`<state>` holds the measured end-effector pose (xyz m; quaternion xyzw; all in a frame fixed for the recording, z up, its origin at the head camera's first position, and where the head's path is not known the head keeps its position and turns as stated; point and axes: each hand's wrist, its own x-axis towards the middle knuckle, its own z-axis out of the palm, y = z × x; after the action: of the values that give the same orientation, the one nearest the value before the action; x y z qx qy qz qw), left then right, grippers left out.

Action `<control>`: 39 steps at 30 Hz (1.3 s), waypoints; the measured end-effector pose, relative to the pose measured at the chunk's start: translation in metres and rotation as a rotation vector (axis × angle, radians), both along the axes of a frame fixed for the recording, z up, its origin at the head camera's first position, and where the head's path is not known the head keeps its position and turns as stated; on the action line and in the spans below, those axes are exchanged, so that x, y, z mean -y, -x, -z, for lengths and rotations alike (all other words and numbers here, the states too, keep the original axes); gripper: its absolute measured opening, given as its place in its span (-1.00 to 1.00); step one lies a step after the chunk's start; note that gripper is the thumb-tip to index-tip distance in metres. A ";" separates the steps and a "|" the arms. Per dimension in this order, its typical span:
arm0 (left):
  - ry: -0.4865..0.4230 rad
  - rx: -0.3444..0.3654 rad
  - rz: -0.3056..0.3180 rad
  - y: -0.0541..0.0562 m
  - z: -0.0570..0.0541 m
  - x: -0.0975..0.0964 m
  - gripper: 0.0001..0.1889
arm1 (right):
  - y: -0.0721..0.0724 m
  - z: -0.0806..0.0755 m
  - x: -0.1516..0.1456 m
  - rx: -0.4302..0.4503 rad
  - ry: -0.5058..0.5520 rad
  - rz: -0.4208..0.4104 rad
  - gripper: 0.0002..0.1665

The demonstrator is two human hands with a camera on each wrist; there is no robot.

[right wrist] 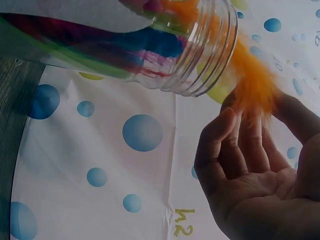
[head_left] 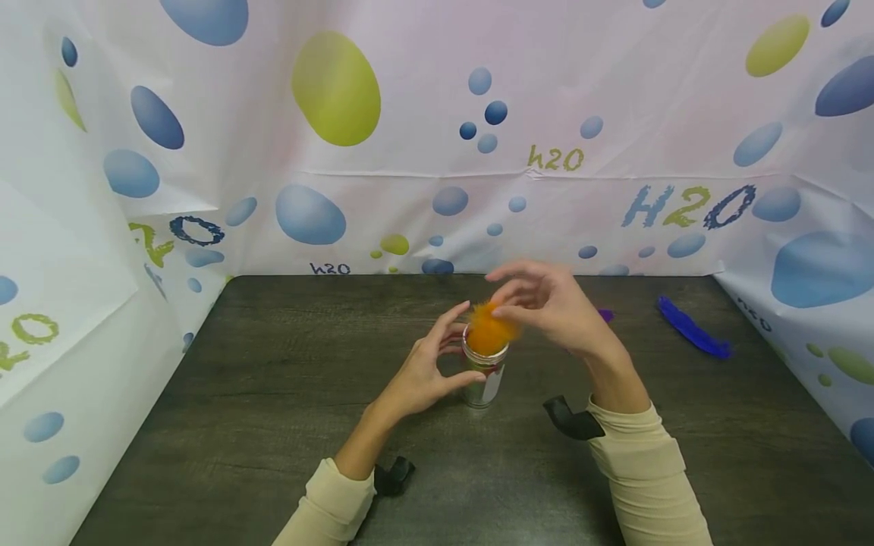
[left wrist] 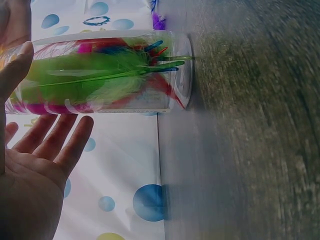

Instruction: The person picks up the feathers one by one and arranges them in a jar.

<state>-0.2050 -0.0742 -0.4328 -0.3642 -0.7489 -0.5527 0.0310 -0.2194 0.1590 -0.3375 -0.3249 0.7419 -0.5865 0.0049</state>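
A clear jar [head_left: 480, 399] stands upright on the table, filled with green, red, blue and pink feathers [left wrist: 90, 75]. My left hand [head_left: 422, 373] holds it near the top, with the thumb in front and the fingers around the far left side. Above the open, threaded mouth, my right hand [head_left: 549, 305] pinches a fluffy orange feather [right wrist: 255, 82] between thumb and fingertips. Part of that feather reaches down into the jar's neck. Where exactly the fingertips meet the feather is partly hidden by its fluff.
To the right on the dark wooden table [head_left: 293, 349] lies a blue feather [head_left: 695, 328]. A purple feather [head_left: 605, 314] shows partly behind the right wrist. A white sheet [head_left: 410, 98] printed with blue and green drops hangs behind and at both sides.
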 end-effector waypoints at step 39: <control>0.001 -0.009 -0.005 -0.001 -0.002 0.000 0.02 | -0.002 -0.003 -0.015 -0.190 -0.319 0.151 -0.45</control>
<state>-0.2042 -0.0738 -0.4312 -0.3647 -0.7501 -0.5505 0.0357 -0.2174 0.1740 -0.3345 -0.3173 0.8448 -0.4270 -0.0579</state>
